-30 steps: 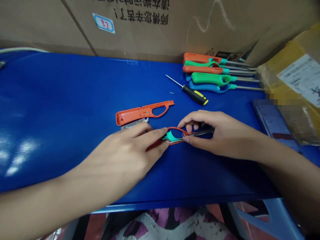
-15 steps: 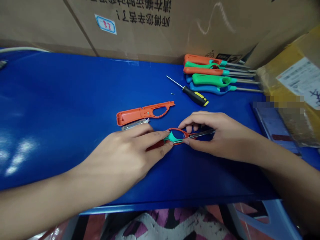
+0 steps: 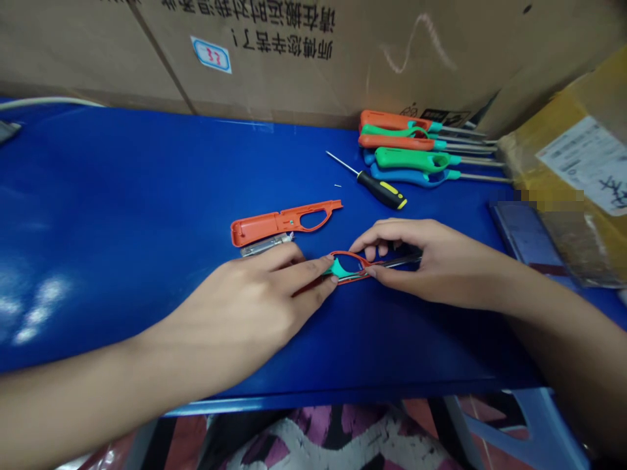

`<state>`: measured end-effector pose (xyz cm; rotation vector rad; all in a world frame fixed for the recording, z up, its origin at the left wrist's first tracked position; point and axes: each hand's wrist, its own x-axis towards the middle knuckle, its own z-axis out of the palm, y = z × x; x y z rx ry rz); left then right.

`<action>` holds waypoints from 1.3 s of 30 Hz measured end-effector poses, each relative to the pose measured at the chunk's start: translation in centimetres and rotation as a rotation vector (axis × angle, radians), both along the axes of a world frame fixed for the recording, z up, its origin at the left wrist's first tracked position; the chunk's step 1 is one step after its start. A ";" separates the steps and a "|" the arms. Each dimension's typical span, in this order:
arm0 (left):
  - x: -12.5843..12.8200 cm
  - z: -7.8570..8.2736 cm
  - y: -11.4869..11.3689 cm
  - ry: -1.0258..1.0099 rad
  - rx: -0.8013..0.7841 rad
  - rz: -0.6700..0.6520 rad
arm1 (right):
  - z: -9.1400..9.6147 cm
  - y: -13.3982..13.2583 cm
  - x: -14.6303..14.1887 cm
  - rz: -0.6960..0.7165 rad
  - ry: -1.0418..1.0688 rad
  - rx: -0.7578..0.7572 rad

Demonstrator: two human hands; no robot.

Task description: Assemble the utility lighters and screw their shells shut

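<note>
An opened orange lighter half [image 3: 353, 267] with a teal trigger and a metal tube lies on the blue table [image 3: 122, 215] between my hands. My left hand [image 3: 255, 307] covers its handle end, fingers pressed down on it and touching the teal trigger. My right hand [image 3: 424, 261] pinches the front end around the metal tube. Just behind lies the separate orange shell half [image 3: 281, 222], with a small clear part at its near edge.
A black and yellow screwdriver [image 3: 377, 188] lies behind my right hand. Several assembled orange, green and blue lighters [image 3: 411, 147] are stacked at the back right. Cardboard boxes [image 3: 304, 52] line the back; a taped package [image 3: 573, 170] sits at right. A tiny screw lies near the screwdriver tip.
Both hands stay on the lighter half with only slight finger shifts. The view has tilted a little, nothing else on the table has moved.
</note>
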<state>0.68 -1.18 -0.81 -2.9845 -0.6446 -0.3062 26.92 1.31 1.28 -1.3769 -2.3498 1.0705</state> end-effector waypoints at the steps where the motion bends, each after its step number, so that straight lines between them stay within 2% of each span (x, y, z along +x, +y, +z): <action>1: 0.0 0.0 0.1 -0.011 -0.008 -0.008 | 0.0 0.0 0.0 0.000 -0.004 -0.003; 5: 0.0 -0.5 0.3 -0.108 -0.055 -0.042 | 0.2 0.1 0.1 -0.024 0.010 0.032; 9: 0.4 -0.9 0.6 -0.286 -0.135 0.000 | 0.4 -0.2 -0.1 -0.021 0.062 0.241; 13: 0.2 0.6 1.4 -0.396 -0.183 0.101 | 0.7 -0.7 -0.2 0.080 0.075 0.381; 17: -1.3 3.1 2.8 -0.226 -0.105 0.226 | 0.6 -1.3 -0.4 0.203 -0.012 0.449; 19: -2.2 3.7 3.4 -0.133 -0.093 0.300 | 0.4 -1.6 -0.6 0.244 -0.036 0.458; 26: -3.1 3.0 3.6 -0.033 -0.181 0.377 | -0.9 -2.1 -1.5 0.283 -0.041 0.413; 31: -2.5 3.3 3.0 0.099 -0.297 0.525 | -1.5 -2.3 -1.9 0.274 -0.044 0.405; 39: -2.1 3.2 2.6 0.141 -0.298 0.576 | -1.6 -2.5 -2.2 0.233 -0.052 0.361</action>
